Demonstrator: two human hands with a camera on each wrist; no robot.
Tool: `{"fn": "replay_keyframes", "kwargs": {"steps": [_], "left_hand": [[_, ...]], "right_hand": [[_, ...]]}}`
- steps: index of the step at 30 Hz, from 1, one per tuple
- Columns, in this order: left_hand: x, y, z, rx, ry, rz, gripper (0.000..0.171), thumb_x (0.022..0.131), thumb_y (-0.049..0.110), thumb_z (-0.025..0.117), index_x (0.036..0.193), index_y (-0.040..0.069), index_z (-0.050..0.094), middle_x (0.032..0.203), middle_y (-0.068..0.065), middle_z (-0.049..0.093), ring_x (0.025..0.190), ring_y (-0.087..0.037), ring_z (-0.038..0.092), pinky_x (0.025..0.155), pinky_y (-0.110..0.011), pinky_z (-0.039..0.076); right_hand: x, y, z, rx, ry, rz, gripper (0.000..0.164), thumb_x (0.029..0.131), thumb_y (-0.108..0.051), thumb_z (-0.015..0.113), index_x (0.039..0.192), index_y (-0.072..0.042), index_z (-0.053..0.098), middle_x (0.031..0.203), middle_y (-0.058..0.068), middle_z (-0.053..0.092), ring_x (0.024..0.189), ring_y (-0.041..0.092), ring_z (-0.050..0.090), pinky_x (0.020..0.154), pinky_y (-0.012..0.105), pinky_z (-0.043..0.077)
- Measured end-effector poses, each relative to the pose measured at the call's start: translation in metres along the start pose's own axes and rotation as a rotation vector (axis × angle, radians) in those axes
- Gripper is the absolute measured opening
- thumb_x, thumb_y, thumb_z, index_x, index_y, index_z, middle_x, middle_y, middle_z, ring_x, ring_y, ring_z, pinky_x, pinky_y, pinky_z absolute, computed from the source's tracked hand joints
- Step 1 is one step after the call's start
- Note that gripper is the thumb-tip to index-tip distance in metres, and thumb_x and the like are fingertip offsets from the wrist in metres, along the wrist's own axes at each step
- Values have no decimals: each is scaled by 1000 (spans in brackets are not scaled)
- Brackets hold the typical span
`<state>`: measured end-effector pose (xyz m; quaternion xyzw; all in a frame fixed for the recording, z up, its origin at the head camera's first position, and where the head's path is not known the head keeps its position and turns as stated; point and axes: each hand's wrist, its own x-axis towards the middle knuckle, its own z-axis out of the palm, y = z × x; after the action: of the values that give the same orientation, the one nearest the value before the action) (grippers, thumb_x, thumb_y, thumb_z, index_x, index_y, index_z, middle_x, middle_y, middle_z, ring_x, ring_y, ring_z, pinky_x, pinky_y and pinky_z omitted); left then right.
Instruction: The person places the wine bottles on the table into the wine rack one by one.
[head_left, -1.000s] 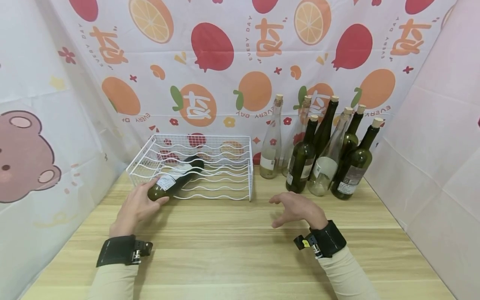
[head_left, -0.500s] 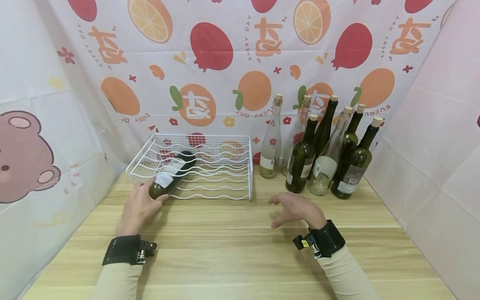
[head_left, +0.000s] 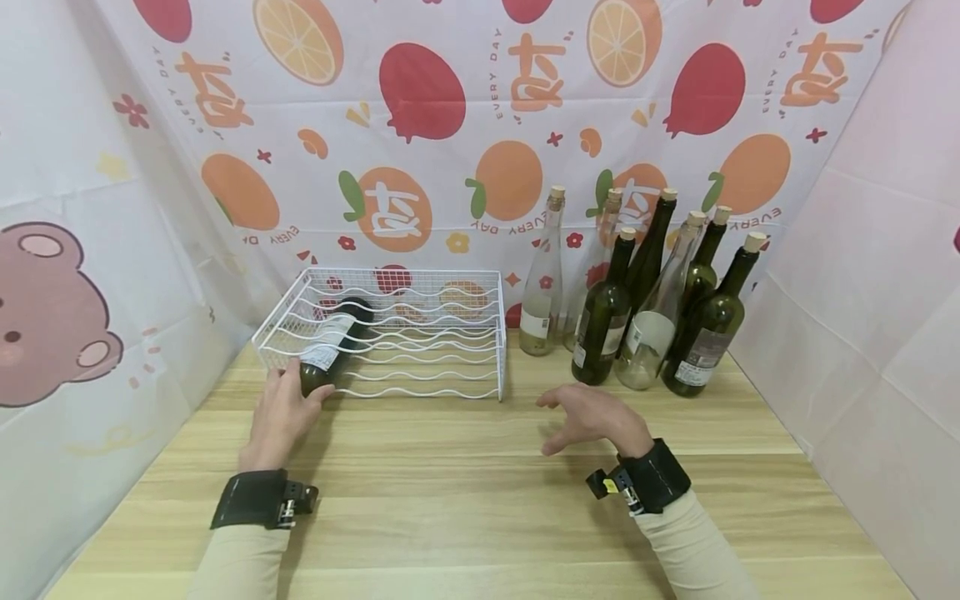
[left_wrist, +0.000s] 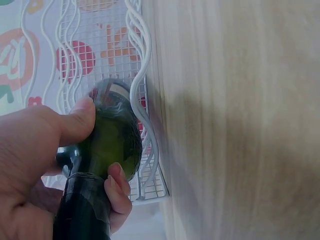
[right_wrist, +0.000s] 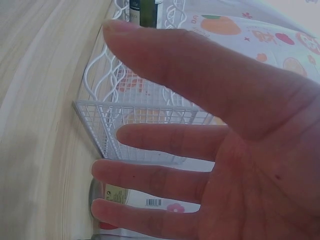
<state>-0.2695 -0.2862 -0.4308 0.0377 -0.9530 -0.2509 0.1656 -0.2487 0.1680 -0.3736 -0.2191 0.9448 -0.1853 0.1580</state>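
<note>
A dark green wine bottle with a white label lies slanted at the left of a white wire wine rack. Its far end is behind the rack's wavy wires. My left hand grips the near end. In the left wrist view the bottle's dark neck points toward the camera, with thumb and fingers curled around the shoulder. From the head the palm hides that neck. My right hand hovers above the table, fingers spread and holding nothing. The right wrist view shows its open palm beside the rack's mesh end.
Several corked bottles stand upright at the back right: a clear one nearest the rack, a green one in front, another green one farthest right. A fruit-print cloth hangs behind the wooden table.
The bottle's far end has swung left inside the rack, so it lies less slanted. My left hand has turned with it, its wrist shifting slightly right. The right hand has stayed put.
</note>
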Motion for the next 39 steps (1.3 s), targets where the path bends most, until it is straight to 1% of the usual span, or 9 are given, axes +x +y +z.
{"fn": "replay_keyframes", "kwargs": {"steps": [6,13,17,20,24,28,31,35,39], "left_hand": [[1,0,2,-28,9,-25,73,96,26,72,147,-12,36,127,-47,45,114,-63,48,91,-73,42],[0,0,6,-53,21,-28,70,96,21,71,145,-13,35,123,-48,45,112,-64,48,87,-71,42],[0,-1,7,-57,16,-25,72,95,16,70,148,-13,31,128,-50,42,115,-67,46,90,-74,40],[1,-2,8,-63,17,-17,73,95,13,69,150,-12,29,131,-51,41,117,-67,45,92,-75,39],[2,-3,8,-61,12,-12,70,95,11,69,149,-11,30,127,-50,43,115,-66,46,90,-74,40],[4,-4,8,-63,13,-8,69,95,11,69,149,-11,32,125,-48,45,115,-64,47,91,-73,40],[4,-3,7,-56,9,-18,69,95,12,68,149,-11,33,125,-47,47,116,-62,47,93,-72,41],[3,-2,5,10,-3,-51,70,96,19,68,150,-9,34,124,-44,48,111,-63,52,85,-70,45],[2,-1,4,69,0,-59,68,96,23,70,149,-4,37,122,-42,50,106,-65,55,75,-68,48]], "right_hand": [[0,0,-1,-2,4,-15,73,78,-31,91,139,-5,62,141,17,64,134,33,59,108,52,49],[2,2,0,-13,9,-50,72,79,-31,90,139,-2,62,139,18,65,132,34,60,107,51,50],[2,3,-1,-28,14,-58,71,80,-31,89,139,-2,62,139,18,65,131,34,60,108,52,50],[2,4,-1,-16,16,-54,70,80,-31,89,139,-2,62,139,18,65,132,36,60,108,52,49],[2,4,-1,-17,16,-52,70,81,-30,88,140,-3,62,139,19,65,132,37,59,108,53,49],[2,4,-1,-20,10,-49,69,82,-30,88,140,-3,62,139,20,65,132,37,59,108,53,49],[2,5,-2,-31,11,-51,69,82,-31,88,139,-3,62,138,19,65,132,37,60,107,52,50],[2,5,-2,-39,16,-60,69,81,-32,88,138,-3,62,137,19,66,131,36,60,106,52,50],[2,5,-2,-44,16,-59,69,81,-33,88,139,-3,62,138,19,66,130,35,61,106,51,51]]}}
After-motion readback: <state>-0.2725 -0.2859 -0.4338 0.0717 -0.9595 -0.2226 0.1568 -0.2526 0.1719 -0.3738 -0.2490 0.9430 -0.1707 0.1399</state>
